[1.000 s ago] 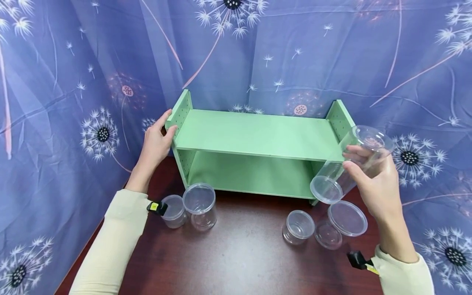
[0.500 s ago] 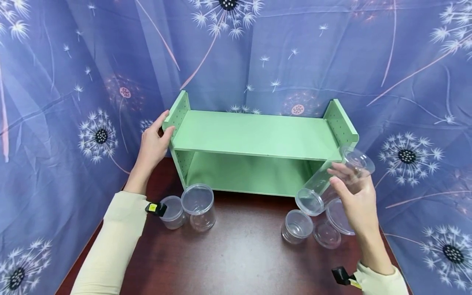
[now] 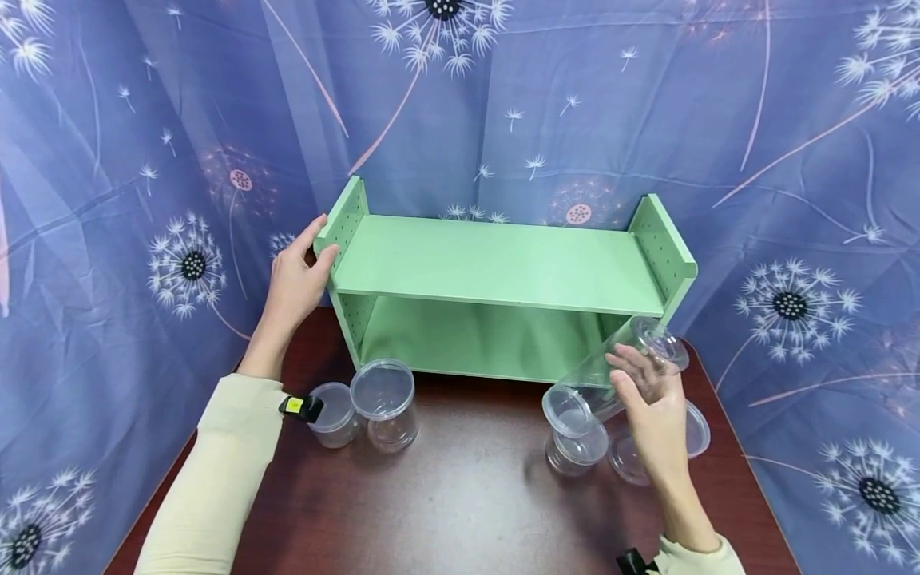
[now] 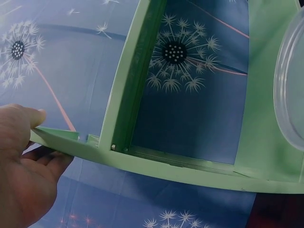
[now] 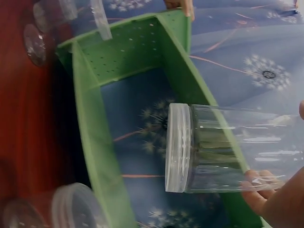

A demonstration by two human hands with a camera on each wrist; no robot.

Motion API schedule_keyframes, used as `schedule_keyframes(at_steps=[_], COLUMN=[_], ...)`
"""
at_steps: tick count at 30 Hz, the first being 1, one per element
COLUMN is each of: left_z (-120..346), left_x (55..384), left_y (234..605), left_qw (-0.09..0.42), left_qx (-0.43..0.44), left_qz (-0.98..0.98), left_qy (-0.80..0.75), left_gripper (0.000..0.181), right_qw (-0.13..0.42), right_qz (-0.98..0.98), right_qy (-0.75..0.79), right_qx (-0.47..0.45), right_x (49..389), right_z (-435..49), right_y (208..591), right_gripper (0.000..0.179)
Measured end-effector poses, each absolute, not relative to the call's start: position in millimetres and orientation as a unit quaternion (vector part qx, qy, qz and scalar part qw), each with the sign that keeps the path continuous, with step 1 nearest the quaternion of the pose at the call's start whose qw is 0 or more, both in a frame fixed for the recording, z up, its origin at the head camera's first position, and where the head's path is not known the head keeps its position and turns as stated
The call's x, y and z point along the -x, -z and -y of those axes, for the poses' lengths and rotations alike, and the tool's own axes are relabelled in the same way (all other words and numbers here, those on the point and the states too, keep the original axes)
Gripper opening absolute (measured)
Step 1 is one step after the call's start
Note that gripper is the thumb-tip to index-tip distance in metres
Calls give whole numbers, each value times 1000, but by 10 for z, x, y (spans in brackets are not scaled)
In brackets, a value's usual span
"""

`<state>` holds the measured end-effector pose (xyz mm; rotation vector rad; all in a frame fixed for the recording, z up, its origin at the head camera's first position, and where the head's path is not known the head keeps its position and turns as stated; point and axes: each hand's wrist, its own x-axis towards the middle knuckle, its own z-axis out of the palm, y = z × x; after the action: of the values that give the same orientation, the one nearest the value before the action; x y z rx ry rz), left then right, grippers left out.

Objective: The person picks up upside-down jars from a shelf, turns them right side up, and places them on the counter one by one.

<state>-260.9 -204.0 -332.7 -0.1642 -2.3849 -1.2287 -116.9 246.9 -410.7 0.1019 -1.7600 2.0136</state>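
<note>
My left hand (image 3: 298, 275) grips the upper left end panel of a green two-tier shelf (image 3: 496, 259). In the left wrist view the thumb and fingers lie on opposite sides of that panel (image 4: 71, 145). My right hand (image 3: 656, 411) holds a tall clear plastic jar (image 3: 604, 371) with a frosted lid (image 5: 178, 147). The jar is tilted, lid end down toward the left, in front of the shelf's right end. From the head view its lid overlaps a short clear jar (image 3: 575, 454) on the table. Another lidded jar (image 3: 697, 431) stands partly hidden behind my right hand.
On the left of the brown table (image 3: 460, 511) stand a short lidded jar (image 3: 335, 419) and a taller one (image 3: 386, 399), side by side. A blue dandelion-print curtain (image 3: 575, 96) hangs behind the shelf and along both sides.
My right hand has moved left and down with the tall jar, from beside the shelf's right end to above the short jar. My left hand keeps its grip on the shelf.
</note>
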Motion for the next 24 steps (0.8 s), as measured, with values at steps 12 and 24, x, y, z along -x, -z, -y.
schedule_keyframes(at_steps=[12, 24], left_z=[2047, 1844], left_x=[2559, 2155], left_y=[3353, 3483], left_qw=[226, 371], left_qx=[59, 71], left_qz=[839, 753], left_qy=[491, 539], left_gripper=[61, 50], right_qw=[201, 182], right_qz=[644, 666], right_qy=[-738, -724], right_qx=[-32, -15], right_x=[1163, 1156], right_z=[-2309, -2225], right_y=[4309, 4376], right_gripper=[49, 49])
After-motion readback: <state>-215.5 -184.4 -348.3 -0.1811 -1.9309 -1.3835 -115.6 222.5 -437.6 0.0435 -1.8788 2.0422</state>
